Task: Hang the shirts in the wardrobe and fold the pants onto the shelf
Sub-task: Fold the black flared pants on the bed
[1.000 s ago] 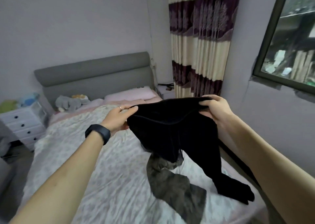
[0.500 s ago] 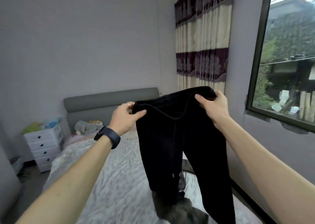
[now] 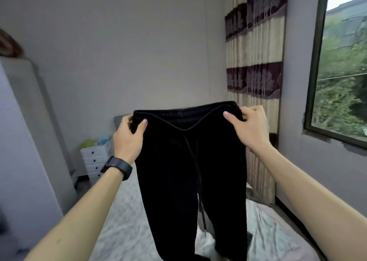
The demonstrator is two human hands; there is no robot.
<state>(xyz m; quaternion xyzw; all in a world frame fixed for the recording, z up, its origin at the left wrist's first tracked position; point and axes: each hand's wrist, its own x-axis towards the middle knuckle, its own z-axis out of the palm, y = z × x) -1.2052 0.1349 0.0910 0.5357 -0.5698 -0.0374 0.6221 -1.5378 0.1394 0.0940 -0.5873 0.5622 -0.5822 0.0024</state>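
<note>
Black drawstring pants (image 3: 174, 173) hang straight down in front of me, held up by the waistband above the bed (image 3: 123, 231). My left hand (image 3: 128, 137), with a ring and a black wristband, grips the waistband's left end. My right hand (image 3: 249, 126) pinches its right end, thumb on the front. Both legs hang side by side, their lower ends out of frame. The drawstring dangles down the middle. The grey garment that lay on the bed is hidden behind the pants.
A tall white wardrobe side (image 3: 21, 141) stands at the left. A small white drawer chest (image 3: 96, 159) sits by the grey headboard (image 3: 119, 119). Striped curtain (image 3: 256, 81) and a window (image 3: 341, 71) are on the right wall.
Both hands lifted the pants from a bunched heap over the bed to hanging full length. The waistband is now stretched wide and level. My view tilted upward.
</note>
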